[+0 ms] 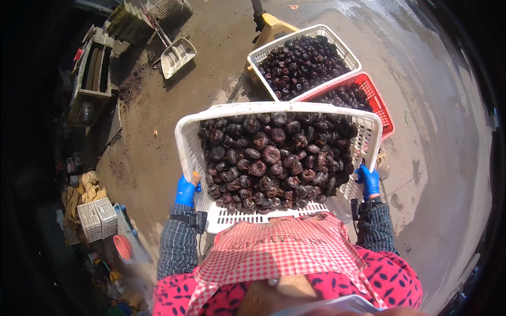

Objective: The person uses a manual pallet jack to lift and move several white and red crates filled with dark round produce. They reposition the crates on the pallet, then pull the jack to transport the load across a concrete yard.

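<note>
A white plastic crate [187, 152] full of dark water chestnuts [272, 162] is in front of my body, its near side up against my checked apron [272, 252]. My left hand [185, 191], in a blue glove with a worn patch at a finger, grips the crate's left side. On the opposite side, my right hand [368, 181], also in a blue glove, has its fingers hooked at the slotted wall. The crate's base is hidden, and the heap inside lies lower along the near edge.
Beyond it stand another white crate [322, 28] and a red crate [383, 112], both holding water chestnuts, by a yellow pallet jack [272, 25]. A shovel [178, 57] and a metal-framed machine [93, 75] are at the left. Small white baskets [97, 219] sit lower left. The concrete floor [158, 98] is muddy.
</note>
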Tool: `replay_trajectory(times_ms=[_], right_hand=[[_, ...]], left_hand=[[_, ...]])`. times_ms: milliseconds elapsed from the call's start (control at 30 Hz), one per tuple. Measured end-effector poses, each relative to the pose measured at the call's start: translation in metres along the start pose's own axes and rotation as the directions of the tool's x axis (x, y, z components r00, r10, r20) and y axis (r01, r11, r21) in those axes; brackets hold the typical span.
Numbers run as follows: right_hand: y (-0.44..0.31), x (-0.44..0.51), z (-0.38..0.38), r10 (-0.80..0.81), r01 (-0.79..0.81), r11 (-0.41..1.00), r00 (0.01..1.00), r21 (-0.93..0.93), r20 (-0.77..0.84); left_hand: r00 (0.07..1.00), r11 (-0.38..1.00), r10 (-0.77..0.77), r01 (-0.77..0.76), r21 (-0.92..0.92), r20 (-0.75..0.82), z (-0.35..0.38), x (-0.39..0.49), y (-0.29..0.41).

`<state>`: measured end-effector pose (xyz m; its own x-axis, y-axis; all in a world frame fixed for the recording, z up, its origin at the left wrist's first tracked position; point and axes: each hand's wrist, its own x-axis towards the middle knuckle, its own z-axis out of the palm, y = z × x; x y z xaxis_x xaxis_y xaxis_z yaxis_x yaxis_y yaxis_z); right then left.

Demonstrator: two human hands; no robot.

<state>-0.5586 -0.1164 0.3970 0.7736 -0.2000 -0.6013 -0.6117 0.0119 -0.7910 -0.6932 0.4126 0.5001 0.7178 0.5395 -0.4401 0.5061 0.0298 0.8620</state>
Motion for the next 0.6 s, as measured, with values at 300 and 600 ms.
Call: replay_trajectory(times_ms=[300, 600], right_hand=[[0.078, -0.083, 0.024, 0.156, -0.012, 0.949, 0.886, 0.315, -0.437], [0.087, -0.11, 0.063, 0.543, -0.243, 0.821, 0.612, 0.516, -0.576]], left_hand=[[0.841, 0.934, -0.043, -0.157, 0.32, 0.539, 0.084, 0.209, 0.079], [0.626, 0.776, -0.34, -0.236, 0.586, 0.702, 0.243, 0.317, 0.122]])
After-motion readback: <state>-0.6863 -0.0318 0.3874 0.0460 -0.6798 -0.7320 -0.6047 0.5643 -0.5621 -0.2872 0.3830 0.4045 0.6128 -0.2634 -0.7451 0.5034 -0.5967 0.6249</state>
